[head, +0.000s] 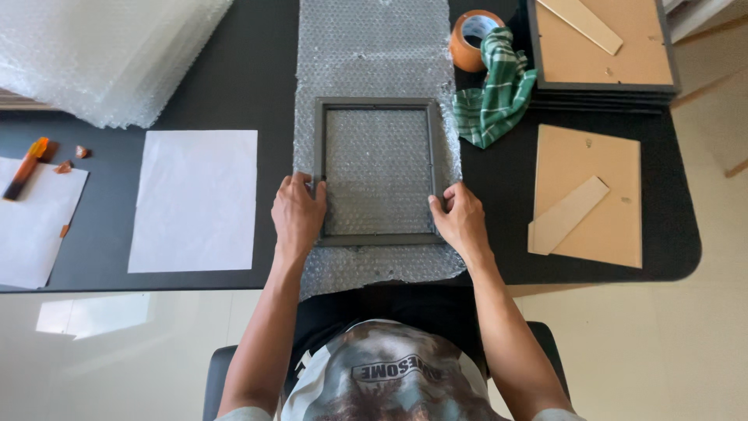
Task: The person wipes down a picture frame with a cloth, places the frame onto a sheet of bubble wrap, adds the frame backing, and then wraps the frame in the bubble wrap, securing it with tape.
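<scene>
Frame [379,170] between both hands' fingers [305,185]

Black table [257,62]. Far left corner: stack of clear bubble-wrap sheets [109,54]. Left of centre, a white paper sheet [193,200] lies flat; a second white sheet [35,226] sits at the left edge, partly cut off by the view. An orange-handled cutter [26,167] rests on its far end, with two small brownish bits [72,158] just beside it, too small to identify. Right of centre: roll of brown tape [472,37] touching a crumpled green-and-white cloth [495,90]. Far right: stack of dark frames [604,48], backs up. Nearer, a loose tan backing board [590,195] with its stand flap.
</scene>
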